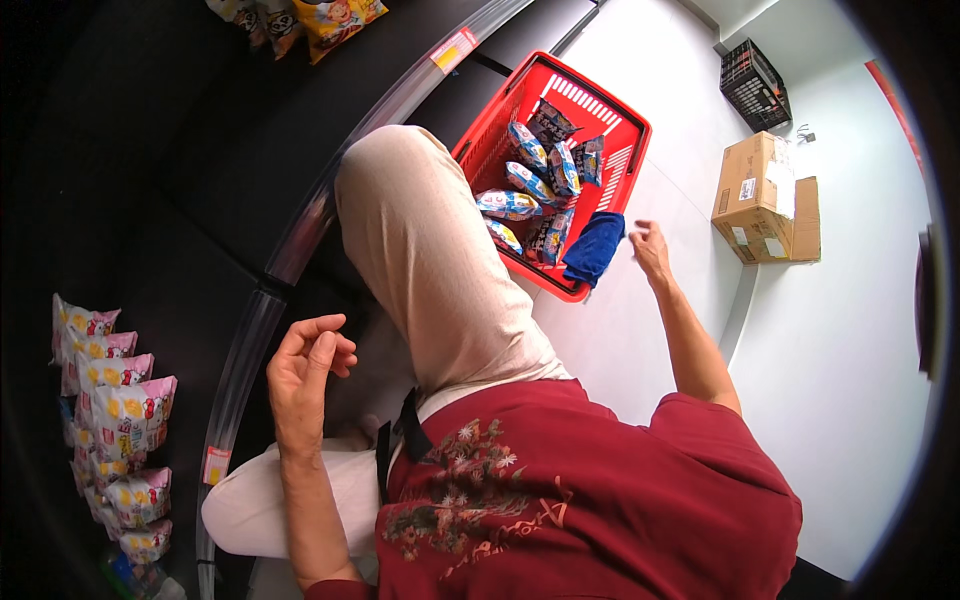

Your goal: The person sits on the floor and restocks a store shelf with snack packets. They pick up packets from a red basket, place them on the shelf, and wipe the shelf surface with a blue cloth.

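Observation:
Beside the knees, a red plastic shopping basket [639, 135] stands on the floor with several blue-and-white snack packets [528, 182] and dark packets [553, 124] inside. A blue cloth [596, 247] hangs over its near right corner. My right hand [651, 247] is just right of that cloth, apart from it, fingers bent and holding nothing. My left hand [311, 367] is raised near the shelf edge, empty, with its fingers loosely curled and the thumb apart. White-and-pink snack bags [133, 416] stand in a row on the black shelf [217, 180] at the left.
A clear plastic strip [244, 360] with price tags runs along the shelf's front edge, close to both knees. Yellow bags [337, 22] stand at the upper shelf. By the right wall are a cardboard box [739, 191] and a black crate [754, 86].

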The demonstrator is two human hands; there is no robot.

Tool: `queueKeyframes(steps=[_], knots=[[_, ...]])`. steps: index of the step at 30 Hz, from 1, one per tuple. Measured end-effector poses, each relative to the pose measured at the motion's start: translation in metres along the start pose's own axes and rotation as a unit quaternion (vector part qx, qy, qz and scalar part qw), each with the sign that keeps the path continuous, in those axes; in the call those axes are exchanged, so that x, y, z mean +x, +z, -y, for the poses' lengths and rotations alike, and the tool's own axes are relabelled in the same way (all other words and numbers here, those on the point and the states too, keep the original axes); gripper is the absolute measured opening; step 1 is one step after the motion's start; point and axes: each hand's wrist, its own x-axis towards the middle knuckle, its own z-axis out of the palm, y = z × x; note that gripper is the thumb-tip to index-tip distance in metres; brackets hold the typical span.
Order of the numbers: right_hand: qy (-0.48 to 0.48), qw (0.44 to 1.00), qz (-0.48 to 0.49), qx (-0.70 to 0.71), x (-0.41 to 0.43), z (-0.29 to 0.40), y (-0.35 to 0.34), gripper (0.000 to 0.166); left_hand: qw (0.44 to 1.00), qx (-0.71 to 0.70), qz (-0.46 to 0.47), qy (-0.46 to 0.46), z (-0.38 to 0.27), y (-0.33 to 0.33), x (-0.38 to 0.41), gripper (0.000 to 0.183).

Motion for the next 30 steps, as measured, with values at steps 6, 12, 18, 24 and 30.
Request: queueKeyframes(steps=[6,12,18,24,30], knots=[[-0.229,0.97,0.004,0.085,-0.025,0.095,0.013,0.024,1.0,0.004,-0.007,-0.012,0.009,0.001,0.005,0.024],[-0.356,0.919,0.12,-0.124,-0.028,0.131,0.086,0.035,1.0,0.008,-0.012,-0.018,0.003,0.01,0.005,0.024],[-0.384,0.899,0.087,-0.192,-0.005,0.133,0.142,0.04,0.999,0.012,-0.019,-0.041,0.008,0.004,0.003,0.024],[-0.403,0.888,0.057,-0.213,0.018,0.13,0.17,0.04,0.998,0.007,-0.023,-0.055,0.012,0.002,0.001,0.023],[-0.426,0.882,0.022,-0.202,0.03,0.137,0.16,0.028,0.998,0.001,-0.017,-0.055,0.014,0.0,0.004,0.022]])
